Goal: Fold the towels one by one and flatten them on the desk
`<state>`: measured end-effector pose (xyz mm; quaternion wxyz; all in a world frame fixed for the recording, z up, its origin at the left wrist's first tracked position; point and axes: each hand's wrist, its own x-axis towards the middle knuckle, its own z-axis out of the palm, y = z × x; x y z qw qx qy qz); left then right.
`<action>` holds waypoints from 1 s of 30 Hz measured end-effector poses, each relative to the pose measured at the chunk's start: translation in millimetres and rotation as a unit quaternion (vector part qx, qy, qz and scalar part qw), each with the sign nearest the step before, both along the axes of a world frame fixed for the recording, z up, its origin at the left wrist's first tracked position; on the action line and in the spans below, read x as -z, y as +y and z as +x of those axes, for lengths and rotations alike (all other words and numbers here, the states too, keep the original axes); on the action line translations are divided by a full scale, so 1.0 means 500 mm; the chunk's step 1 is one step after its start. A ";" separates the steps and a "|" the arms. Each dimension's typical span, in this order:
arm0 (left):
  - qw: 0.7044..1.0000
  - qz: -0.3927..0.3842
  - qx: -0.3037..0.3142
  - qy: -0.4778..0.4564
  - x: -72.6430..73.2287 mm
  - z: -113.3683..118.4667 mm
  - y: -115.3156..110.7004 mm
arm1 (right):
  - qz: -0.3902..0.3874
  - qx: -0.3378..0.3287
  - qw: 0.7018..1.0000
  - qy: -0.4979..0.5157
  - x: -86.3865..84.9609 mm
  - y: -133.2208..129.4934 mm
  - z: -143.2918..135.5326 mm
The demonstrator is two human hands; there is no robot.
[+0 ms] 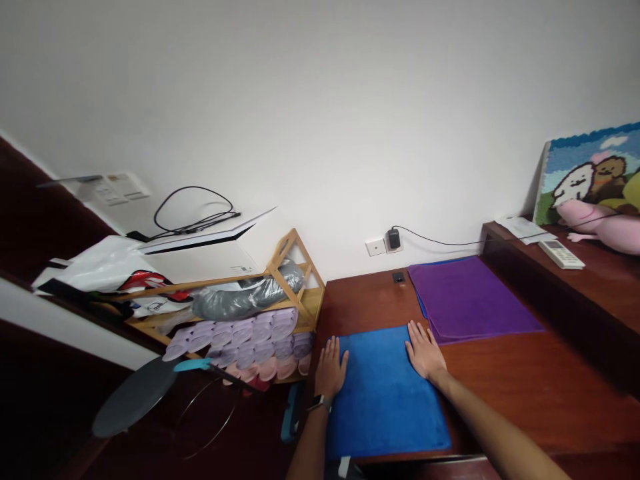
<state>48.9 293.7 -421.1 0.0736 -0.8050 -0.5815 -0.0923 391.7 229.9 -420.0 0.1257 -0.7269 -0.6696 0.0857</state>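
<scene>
On my feed the blue cloth (385, 400) lies flat on the worktop (510, 377), left hand (330, 370) and right hand (425, 351) spread at its edges (gripping nothing); purple cloth (475, 300) already flat, maybe only smoothing left.

No text, brand or number is legible in this view. Unreadable markings are located as follows: small dark print (245, 270) on the white box (200, 265), near 9 o'clock; a blurred, letter-like mark (157, 307) on the printed bag (107, 263), between 8 and 9 o'clock; tiny keys on the remote control (562, 255), at 3 o'clock.
</scene>
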 end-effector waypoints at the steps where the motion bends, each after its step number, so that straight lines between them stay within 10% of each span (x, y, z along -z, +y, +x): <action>1: 1.000 0.005 0.000 0.000 0.000 0.001 0.000 | 0.003 0.000 1.000 -0.001 0.000 0.000 0.000; 7: 1.000 0.017 0.007 -0.003 -0.034 0.041 -0.020 | -0.008 0.001 1.000 -0.006 -0.011 -0.002 0.000; 15: 0.989 -0.024 0.135 -0.059 -0.037 0.310 -0.145 | -0.027 -0.002 1.000 -0.010 -0.024 -0.004 0.002; 19: 0.986 -0.065 0.140 -0.064 -0.032 0.366 -0.171 | -0.032 -0.004 0.999 -0.017 -0.025 -0.004 0.003; 30: 0.999 -0.016 -0.029 -0.022 -0.007 0.024 -0.142 | -0.023 0.000 0.999 -0.024 -0.027 -0.002 0.004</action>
